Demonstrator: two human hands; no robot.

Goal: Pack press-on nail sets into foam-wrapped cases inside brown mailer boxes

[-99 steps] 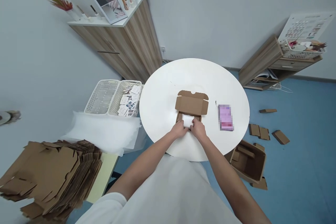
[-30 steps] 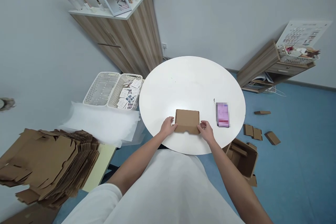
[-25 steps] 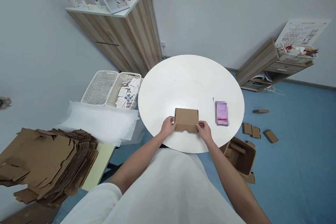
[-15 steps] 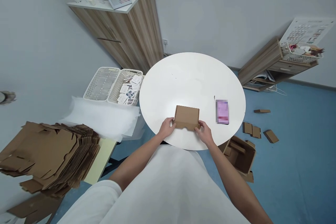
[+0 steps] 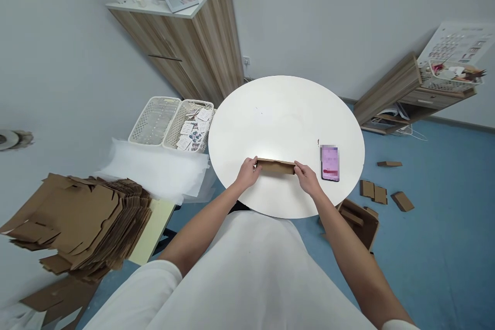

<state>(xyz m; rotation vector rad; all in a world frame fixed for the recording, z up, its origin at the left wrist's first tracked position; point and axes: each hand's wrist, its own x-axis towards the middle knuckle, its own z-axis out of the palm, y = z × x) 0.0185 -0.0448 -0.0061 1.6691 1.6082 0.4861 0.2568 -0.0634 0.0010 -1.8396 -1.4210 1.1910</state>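
Note:
A small brown cardboard box (image 5: 276,166) is tilted up over the near part of the round white table (image 5: 286,113), so that one narrow long side faces me. My left hand (image 5: 248,172) grips its left end, thumb and fingers closed on the corner. At the opposite end my right hand (image 5: 307,177) pinches the right corner. The underside of the box is hidden from me. To the right of my right hand lies a phone (image 5: 330,163) with a blurred pink screen.
Flattened cardboard boxes (image 5: 77,216) are stacked at left, below white wrapping sheets (image 5: 154,167) and two white baskets (image 5: 152,121). Right of the table, a large open carton (image 5: 369,227) and several small boxes (image 5: 402,201) sit on the blue floor. Wooden cabinets (image 5: 209,41) stand behind.
Both hands have raised and tipped the box, so its broad top no longer shows and a narrow side does. The hands moved slightly away from my body. The view shifted slightly.

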